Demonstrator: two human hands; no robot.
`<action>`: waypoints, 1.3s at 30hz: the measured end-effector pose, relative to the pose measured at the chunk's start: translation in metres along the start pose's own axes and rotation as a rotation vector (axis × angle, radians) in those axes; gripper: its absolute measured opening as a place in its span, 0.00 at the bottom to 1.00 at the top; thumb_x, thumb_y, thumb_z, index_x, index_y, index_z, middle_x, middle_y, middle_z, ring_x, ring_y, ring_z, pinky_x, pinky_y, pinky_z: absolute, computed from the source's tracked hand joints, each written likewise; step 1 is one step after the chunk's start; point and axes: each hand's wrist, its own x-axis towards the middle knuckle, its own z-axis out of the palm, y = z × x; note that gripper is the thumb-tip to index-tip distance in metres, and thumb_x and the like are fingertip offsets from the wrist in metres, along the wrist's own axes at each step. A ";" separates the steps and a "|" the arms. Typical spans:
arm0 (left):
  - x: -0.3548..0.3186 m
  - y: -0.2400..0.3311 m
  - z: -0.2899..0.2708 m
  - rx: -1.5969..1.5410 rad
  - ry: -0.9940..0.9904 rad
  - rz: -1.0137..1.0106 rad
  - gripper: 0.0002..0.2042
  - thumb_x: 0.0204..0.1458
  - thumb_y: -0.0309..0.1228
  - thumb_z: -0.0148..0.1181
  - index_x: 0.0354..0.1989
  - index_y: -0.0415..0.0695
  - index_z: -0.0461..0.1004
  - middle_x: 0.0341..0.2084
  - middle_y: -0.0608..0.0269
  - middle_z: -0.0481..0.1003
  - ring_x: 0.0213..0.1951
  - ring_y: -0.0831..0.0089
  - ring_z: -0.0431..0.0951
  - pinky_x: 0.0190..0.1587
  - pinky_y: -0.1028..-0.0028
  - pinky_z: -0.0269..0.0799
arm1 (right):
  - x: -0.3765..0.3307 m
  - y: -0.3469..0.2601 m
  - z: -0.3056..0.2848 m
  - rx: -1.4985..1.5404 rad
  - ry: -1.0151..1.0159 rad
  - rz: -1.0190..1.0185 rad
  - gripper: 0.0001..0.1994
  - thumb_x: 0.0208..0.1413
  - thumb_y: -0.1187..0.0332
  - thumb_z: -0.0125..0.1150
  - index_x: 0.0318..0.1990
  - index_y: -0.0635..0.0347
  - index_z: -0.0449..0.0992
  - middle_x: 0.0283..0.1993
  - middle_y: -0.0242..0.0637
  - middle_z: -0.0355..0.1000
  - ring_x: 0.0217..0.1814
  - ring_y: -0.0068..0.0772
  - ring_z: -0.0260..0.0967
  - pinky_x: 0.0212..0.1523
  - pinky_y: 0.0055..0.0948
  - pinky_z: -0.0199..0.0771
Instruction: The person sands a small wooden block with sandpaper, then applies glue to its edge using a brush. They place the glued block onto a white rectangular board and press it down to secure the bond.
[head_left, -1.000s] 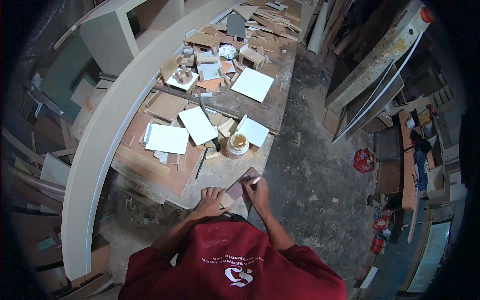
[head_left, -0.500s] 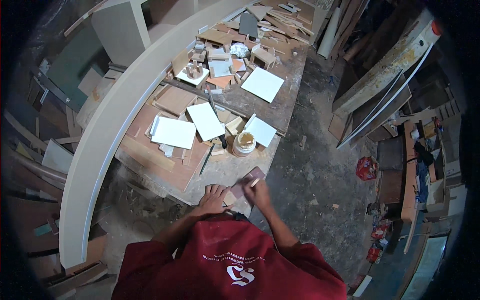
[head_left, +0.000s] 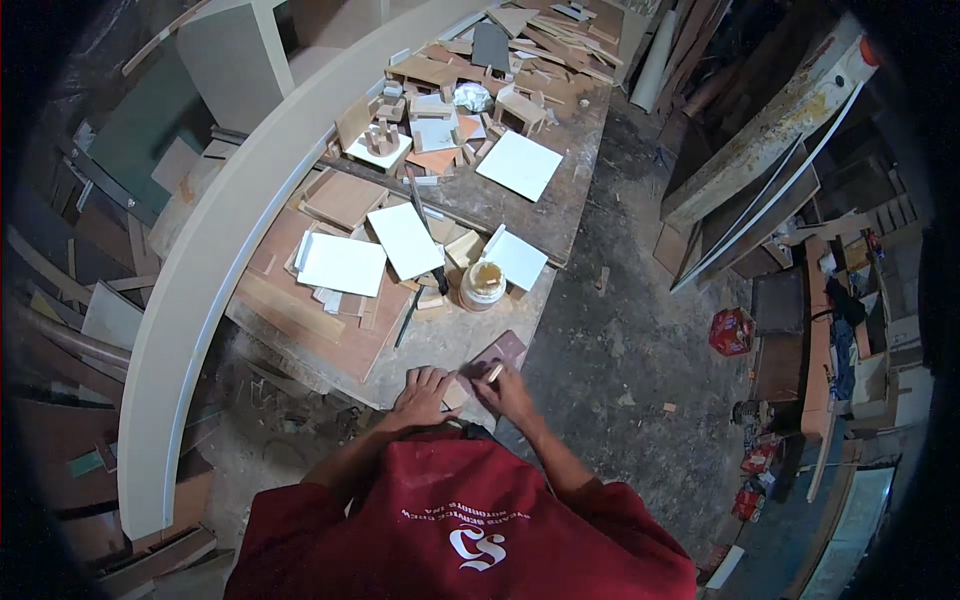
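At the bench's near end, my right hand is closed around a small pale wooden stick. It works low over a reddish-brown sheet that looks like sandpaper, its near part covered by the hand. My left hand lies flat with fingers stretched out, at the sheet's left side. Beside its fingertips is a small light wooden piece, partly hidden by the hand. Ahead stands a white tub of yellowish paste, perhaps glue, with a little stick on top.
White panels and a dark-handled tool lie on the bench. Farther off are small wooden assemblies and heaped offcuts. A long curved board runs along the left. A red package sits on the floor to the right.
My right hand has slid back toward me and slightly left over the sheet, still holding the stick. The left hand stays in place. The view has shifted a little.
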 end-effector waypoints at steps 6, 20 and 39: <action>-0.003 0.001 -0.002 -0.008 -0.019 -0.019 0.38 0.46 0.56 0.60 0.58 0.37 0.66 0.48 0.54 0.68 0.52 0.57 0.64 0.55 0.57 0.55 | 0.011 -0.022 -0.015 0.118 0.132 0.165 0.15 0.52 0.66 0.63 0.43 0.63 0.71 0.40 0.51 0.68 0.44 0.57 0.68 0.42 0.50 0.68; -0.002 0.001 -0.002 -0.017 -0.018 -0.013 0.39 0.47 0.57 0.60 0.59 0.37 0.65 0.48 0.53 0.67 0.53 0.56 0.63 0.55 0.57 0.54 | 0.002 -0.034 -0.009 0.234 -0.068 -0.053 0.17 0.54 0.65 0.65 0.49 0.61 0.72 0.42 0.44 0.73 0.44 0.45 0.72 0.44 0.37 0.72; 0.086 0.070 -0.176 -0.448 0.465 0.439 0.15 0.39 0.22 0.69 0.39 0.36 0.77 0.34 0.57 0.74 0.39 0.60 0.77 0.40 0.66 0.75 | -0.004 -0.138 -0.096 1.787 0.164 0.202 0.18 0.54 0.64 0.66 0.48 0.56 0.67 0.47 0.35 0.70 0.53 0.35 0.68 0.57 0.39 0.65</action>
